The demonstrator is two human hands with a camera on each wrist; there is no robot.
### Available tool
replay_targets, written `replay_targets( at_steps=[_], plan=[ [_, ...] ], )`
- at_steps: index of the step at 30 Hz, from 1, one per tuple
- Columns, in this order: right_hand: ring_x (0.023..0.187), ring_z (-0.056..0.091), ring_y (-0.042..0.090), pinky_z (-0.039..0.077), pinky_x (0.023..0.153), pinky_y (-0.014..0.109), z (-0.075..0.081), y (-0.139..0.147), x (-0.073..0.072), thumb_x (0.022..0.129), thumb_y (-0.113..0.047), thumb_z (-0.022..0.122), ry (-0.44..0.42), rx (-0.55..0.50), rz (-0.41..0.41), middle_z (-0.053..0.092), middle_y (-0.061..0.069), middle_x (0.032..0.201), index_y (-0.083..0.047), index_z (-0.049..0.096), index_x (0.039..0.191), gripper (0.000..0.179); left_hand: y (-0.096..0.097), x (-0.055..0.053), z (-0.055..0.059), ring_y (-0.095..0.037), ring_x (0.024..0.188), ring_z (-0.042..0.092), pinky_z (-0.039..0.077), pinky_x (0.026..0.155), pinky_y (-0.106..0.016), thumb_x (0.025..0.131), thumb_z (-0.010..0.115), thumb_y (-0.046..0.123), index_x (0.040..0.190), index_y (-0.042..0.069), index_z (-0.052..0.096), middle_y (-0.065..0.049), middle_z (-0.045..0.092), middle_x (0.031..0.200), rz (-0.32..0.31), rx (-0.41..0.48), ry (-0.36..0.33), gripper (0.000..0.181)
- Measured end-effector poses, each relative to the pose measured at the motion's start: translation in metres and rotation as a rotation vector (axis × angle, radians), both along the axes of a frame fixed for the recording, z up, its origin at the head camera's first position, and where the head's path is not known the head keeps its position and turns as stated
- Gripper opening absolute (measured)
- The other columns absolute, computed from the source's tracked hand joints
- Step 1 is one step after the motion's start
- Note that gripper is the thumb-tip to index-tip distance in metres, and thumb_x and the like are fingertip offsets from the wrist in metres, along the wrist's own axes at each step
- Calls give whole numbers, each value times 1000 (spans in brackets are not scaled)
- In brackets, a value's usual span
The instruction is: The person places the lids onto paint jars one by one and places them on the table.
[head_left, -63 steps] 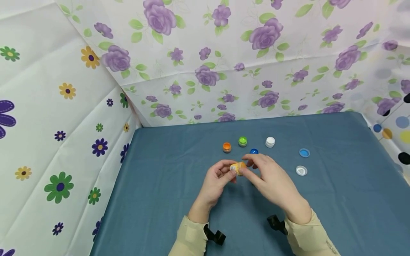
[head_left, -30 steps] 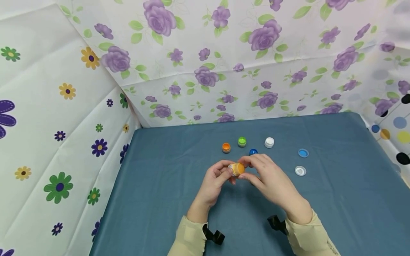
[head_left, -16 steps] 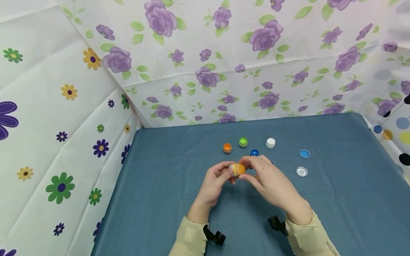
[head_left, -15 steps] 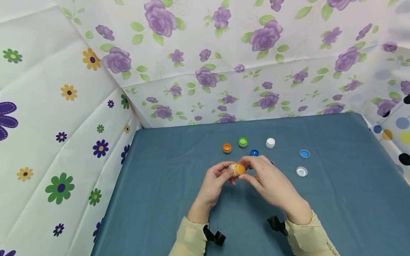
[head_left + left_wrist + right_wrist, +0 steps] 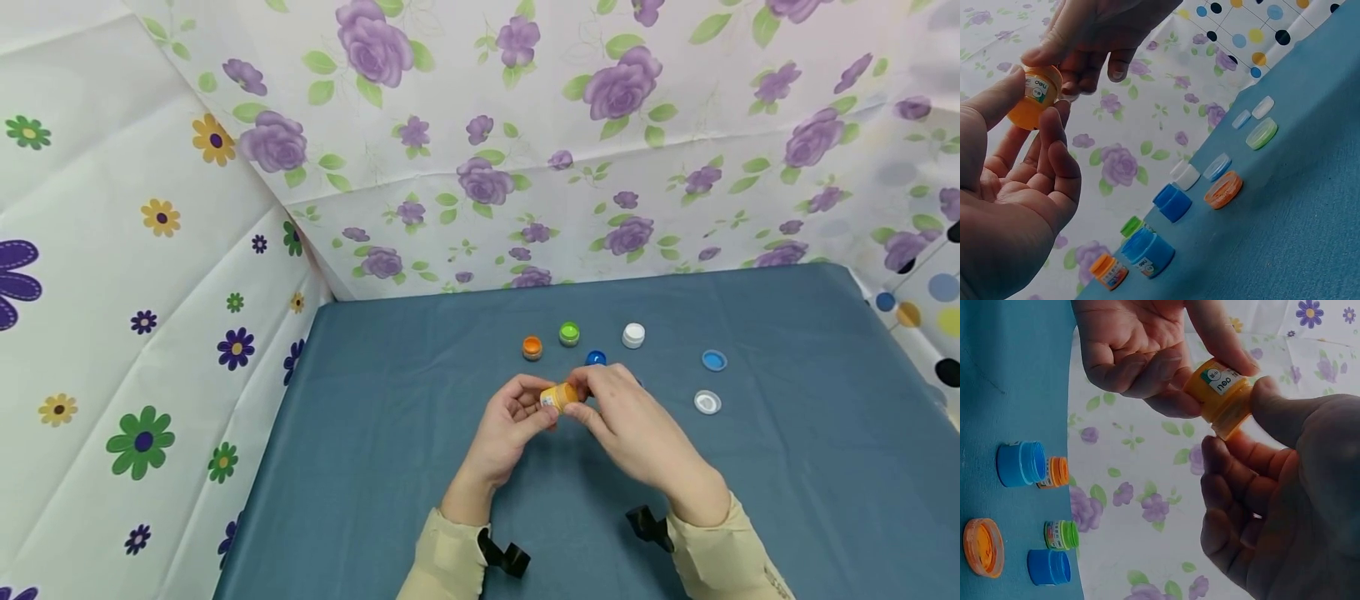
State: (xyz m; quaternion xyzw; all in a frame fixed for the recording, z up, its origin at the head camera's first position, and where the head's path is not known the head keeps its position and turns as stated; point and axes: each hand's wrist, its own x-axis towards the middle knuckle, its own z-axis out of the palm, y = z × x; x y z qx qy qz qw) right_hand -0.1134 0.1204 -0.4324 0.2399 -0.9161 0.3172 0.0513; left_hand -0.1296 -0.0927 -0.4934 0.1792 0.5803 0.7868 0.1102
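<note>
A small yellow-orange paint jar (image 5: 552,398) with a white label is held up between both hands above the table. My left hand (image 5: 506,433) pinches its body between thumb and fingers. On the other end, the thumb and fingers of my right hand (image 5: 641,425) grip the lid (image 5: 1234,414), which is on the jar in the right wrist view. The jar lies tilted on its side, lid toward the right hand. Behind the right hand, a blue paint jar (image 5: 596,358) is partly hidden.
Behind the hands stand open orange (image 5: 532,349), green (image 5: 569,335) and white (image 5: 633,337) paint jars. A blue lid (image 5: 714,361) and a white lid (image 5: 707,403) lie to the right. The left wrist view also shows an orange lid (image 5: 1223,190) and a green lid (image 5: 1262,134).
The jar has tilted and turned in the hands; its lid end, more exposed half a second ago, is now covered more by the right fingers. Both hands stay in nearly the same place.
</note>
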Motion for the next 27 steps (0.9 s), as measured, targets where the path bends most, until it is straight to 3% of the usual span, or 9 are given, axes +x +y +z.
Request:
replay_targets(
  at_steps=[6,11,15,18,20,23,27],
  plan=[
    [90,50,15,45,75,38,-2,-2,-1,114,-46,52,-22,16,-54,59,-10,89,-20,67,105,32,1,1,-2,-13,93,67,58,83,-26,99,81,17,127,-8,59,-2,72,112,-29,1,53,43],
    [79,49,15,40,68,36,-2,-3,-1,115,-52,45,-22,47,-94,47,-11,68,-26,57,79,46,1,2,-3,-13,93,68,58,82,-25,97,83,23,126,-10,58,-2,72,112,-59,-13,72,50],
    [76,49,15,40,65,35,-2,-4,0,115,-53,43,-32,58,-118,43,-9,62,-26,54,73,51,2,3,-1,-13,91,67,58,82,-26,99,82,19,125,-10,58,-2,71,111,-58,-29,61,46],
    [77,50,15,43,66,36,-3,-4,0,115,-55,42,-67,28,-130,51,-9,70,-24,65,85,49,3,3,0,-14,91,66,57,81,-27,101,77,13,126,-7,60,-2,71,110,-35,-38,41,37],
    [83,54,14,47,70,37,-3,-3,1,114,-56,42,-95,-3,-130,60,-9,83,-22,73,104,47,3,2,0,-14,89,66,58,81,-29,103,74,12,127,-5,61,-1,71,109,-13,-38,24,32],
    [100,62,17,55,80,42,-4,0,2,111,-55,52,-105,-65,-93,67,-5,110,-20,68,137,46,2,1,1,-14,85,66,58,81,-33,107,69,17,128,-4,61,-1,72,105,17,-39,9,31],
    [119,64,22,59,89,44,-5,4,2,104,-44,71,-29,-100,-4,66,-1,134,-22,61,149,51,0,-1,2,-14,82,64,57,80,-31,110,63,23,129,-6,61,0,72,100,41,-30,0,35]
  ],
)
